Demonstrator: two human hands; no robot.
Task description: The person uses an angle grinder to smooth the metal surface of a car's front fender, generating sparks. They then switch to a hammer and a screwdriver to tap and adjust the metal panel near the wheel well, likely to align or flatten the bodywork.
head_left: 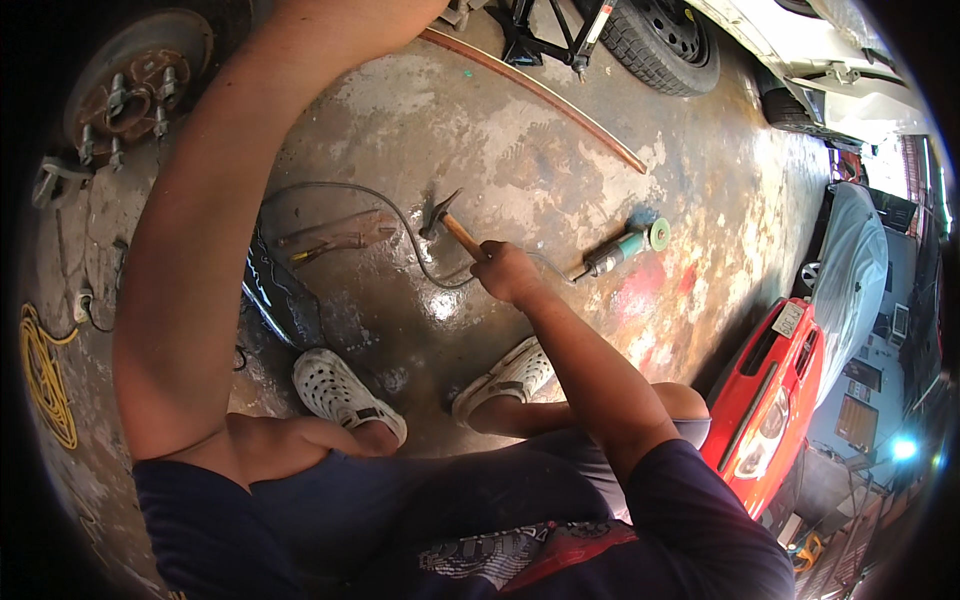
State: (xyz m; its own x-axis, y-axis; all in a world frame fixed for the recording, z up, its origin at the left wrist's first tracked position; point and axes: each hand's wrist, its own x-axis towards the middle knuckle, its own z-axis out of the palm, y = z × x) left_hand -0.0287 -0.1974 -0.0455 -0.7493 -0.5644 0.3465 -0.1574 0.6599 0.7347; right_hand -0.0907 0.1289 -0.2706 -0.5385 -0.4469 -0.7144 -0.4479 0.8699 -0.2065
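My right hand is closed around the wooden handle of a claw hammer. The hammer's dark metal head points up and to the left, over the concrete floor. My left arm reaches far up across the left of the view. Only the wrist and part of my left hand show at the top edge; its fingers are cut off. Left of that forearm is a rusty wheel hub with several studs. A green angle grinder with a pale green disc lies to the right of my right hand.
A black jack stand and a car wheel stand at the top. A long thin strip and a dark cable lie on the floor. Yellow cord is coiled at left. A red car is at right.
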